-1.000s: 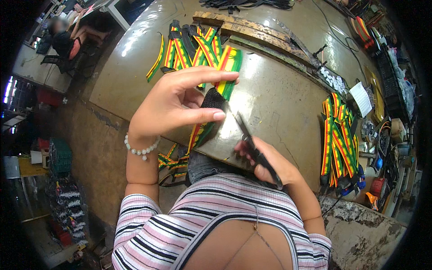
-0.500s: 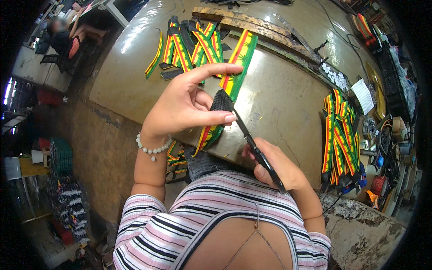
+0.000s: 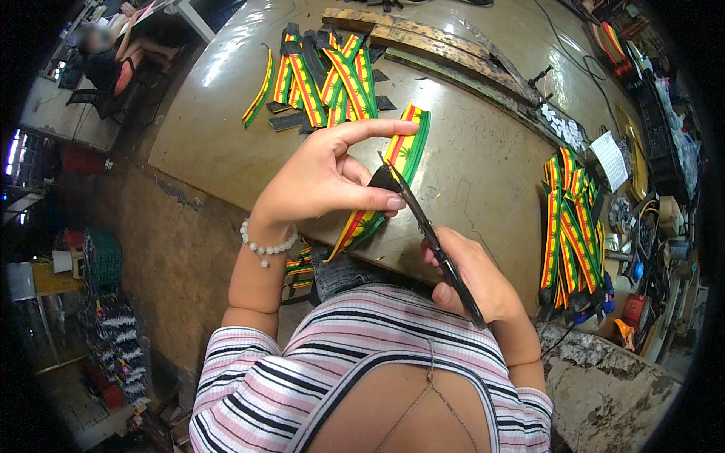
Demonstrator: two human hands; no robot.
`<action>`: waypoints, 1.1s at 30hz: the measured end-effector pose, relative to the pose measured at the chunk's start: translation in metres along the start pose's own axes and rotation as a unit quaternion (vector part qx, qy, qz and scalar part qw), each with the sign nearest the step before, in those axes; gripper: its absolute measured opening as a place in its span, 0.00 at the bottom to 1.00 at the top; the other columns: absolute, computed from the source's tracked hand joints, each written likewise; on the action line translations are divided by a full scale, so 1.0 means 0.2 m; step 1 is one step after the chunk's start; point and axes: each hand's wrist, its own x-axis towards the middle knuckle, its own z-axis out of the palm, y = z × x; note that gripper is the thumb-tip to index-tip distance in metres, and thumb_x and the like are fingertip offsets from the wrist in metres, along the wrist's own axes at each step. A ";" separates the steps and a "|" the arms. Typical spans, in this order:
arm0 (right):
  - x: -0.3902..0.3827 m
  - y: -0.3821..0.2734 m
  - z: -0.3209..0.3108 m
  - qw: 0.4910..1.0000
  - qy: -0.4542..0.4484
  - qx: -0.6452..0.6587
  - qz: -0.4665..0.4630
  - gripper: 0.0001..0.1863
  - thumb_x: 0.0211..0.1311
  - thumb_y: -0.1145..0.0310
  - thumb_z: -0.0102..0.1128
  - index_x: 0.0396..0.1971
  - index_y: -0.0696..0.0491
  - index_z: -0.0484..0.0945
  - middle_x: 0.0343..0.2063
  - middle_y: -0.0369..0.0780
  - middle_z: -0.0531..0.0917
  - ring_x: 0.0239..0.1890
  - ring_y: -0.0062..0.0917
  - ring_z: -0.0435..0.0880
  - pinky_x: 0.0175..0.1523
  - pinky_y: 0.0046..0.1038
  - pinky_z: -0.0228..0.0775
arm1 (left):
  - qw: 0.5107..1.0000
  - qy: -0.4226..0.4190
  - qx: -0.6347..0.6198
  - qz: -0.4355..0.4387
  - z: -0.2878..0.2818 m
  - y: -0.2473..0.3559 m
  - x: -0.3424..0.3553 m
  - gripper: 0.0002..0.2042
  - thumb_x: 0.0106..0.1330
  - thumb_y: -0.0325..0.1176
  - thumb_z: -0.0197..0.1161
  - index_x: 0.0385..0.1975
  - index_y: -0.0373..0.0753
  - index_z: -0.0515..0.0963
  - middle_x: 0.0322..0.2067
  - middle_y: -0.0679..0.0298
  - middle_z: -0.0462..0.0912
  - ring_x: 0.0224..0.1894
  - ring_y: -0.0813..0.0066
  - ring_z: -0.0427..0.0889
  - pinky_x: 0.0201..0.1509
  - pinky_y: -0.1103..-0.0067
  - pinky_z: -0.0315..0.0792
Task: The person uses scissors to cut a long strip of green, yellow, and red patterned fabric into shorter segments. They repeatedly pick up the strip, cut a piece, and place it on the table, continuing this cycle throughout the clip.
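Observation:
My left hand point(image 3: 310, 181) pinches a yellow, red and green leaf-patterned strip point(image 3: 405, 157) and a dark mesh piece point(image 3: 381, 181) between curved fingers and thumb. The strip's lower end hangs toward the table's front edge. My right hand point(image 3: 476, 279) is closed on black scissors point(image 3: 445, 264), whose blades reach up to the strip and dark piece just beside my left thumb; whether they touch is hard to tell. A pile of similar strips point(image 3: 340, 83) with dark backings lies beyond my left hand, with one loose strip point(image 3: 258, 98) at its left.
On the table point(image 3: 192, 143), another strip pile point(image 3: 570, 226) lies right. Long boards point(image 3: 430, 45) cross behind, near white labels point(image 3: 559, 124) and a paper point(image 3: 608, 160). Cables and tools crowd the right rim. More strips hang below the front edge. A seated person point(image 3: 109, 68) is upper left.
My left hand has shifted slightly right. The scissors have risen, their tips now higher along the strip. The strip's upper end, raised half a second ago, is now lower.

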 end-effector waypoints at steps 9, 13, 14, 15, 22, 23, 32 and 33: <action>0.01 -0.01 0.04 0.996 0.074 -0.007 0.044 0.24 0.53 0.52 0.70 0.20 0.60 0.74 0.14 0.45 0.71 0.17 0.31 0.71 0.26 0.32 0.65 | 0.999 -0.012 0.015 -0.029 0.00 0.02 0.00 0.37 0.48 0.19 0.74 0.63 0.34 0.68 0.22 0.80 0.76 0.18 0.99 0.65 0.20 0.95 0.53; 0.01 -0.01 0.06 0.993 0.089 0.009 0.083 0.24 0.56 0.54 0.69 0.18 0.61 0.74 0.11 0.44 0.69 0.15 0.25 0.67 0.24 0.31 0.63 | 0.999 -0.004 0.011 -0.038 0.00 0.03 0.01 0.37 0.48 0.19 0.73 0.63 0.35 0.68 0.24 0.78 0.78 0.18 0.99 0.66 0.20 0.94 0.54; 0.01 -0.01 0.06 0.991 0.094 0.009 0.093 0.24 0.57 0.54 0.68 0.18 0.61 0.75 0.10 0.43 0.68 0.15 0.24 0.66 0.23 0.31 0.62 | 0.999 -0.001 0.007 -0.035 0.01 0.03 0.01 0.38 0.48 0.18 0.73 0.63 0.35 0.68 0.28 0.75 0.79 0.18 0.99 0.66 0.20 0.94 0.54; 0.00 0.00 0.06 0.991 0.090 0.028 0.100 0.24 0.57 0.54 0.68 0.18 0.61 0.75 0.10 0.43 0.68 0.15 0.23 0.66 0.23 0.30 0.62 | 1.000 0.001 0.003 -0.031 0.01 0.02 0.01 0.38 0.48 0.18 0.73 0.63 0.35 0.68 0.32 0.73 0.81 0.18 0.99 0.66 0.20 0.94 0.54; 0.00 0.12 0.09 0.992 0.117 0.044 -0.017 0.21 0.62 0.54 0.65 0.22 0.58 0.73 0.17 0.37 0.75 0.19 0.18 0.75 0.23 0.22 0.66 | 0.994 0.009 0.067 0.087 -0.07 0.01 0.03 0.38 0.49 0.18 0.74 0.63 0.34 0.67 0.60 0.64 0.71 0.25 0.95 0.74 0.22 0.93 0.63; 0.01 0.14 0.09 0.990 0.123 0.039 -0.055 0.20 0.63 0.54 0.64 0.24 0.57 0.72 0.20 0.36 0.78 0.20 0.17 0.79 0.23 0.19 0.68 | 0.994 0.056 0.061 0.069 -0.10 0.02 0.05 0.38 0.49 0.18 0.74 0.64 0.35 0.66 0.61 0.63 0.70 0.25 0.94 0.75 0.22 0.92 0.66; 0.32 0.14 0.27 0.939 0.143 0.314 -0.005 0.20 0.52 0.69 0.74 0.37 0.58 0.71 0.30 0.38 0.80 0.34 0.22 0.80 0.39 0.27 0.75 | 0.973 0.125 0.022 0.193 0.16 -0.04 0.11 0.28 0.52 0.24 0.74 0.53 0.37 0.68 0.69 0.50 0.56 0.38 0.74 0.83 0.36 0.81 0.80; 0.34 0.13 0.24 0.949 0.170 0.264 -0.024 0.18 0.53 0.69 0.73 0.35 0.58 0.71 0.29 0.38 0.80 0.32 0.22 0.80 0.39 0.27 0.75 | 0.960 0.129 0.083 0.235 0.15 -0.05 0.08 0.23 0.54 0.24 0.71 0.49 0.36 0.70 0.66 0.51 0.60 0.38 0.69 0.83 0.40 0.78 0.80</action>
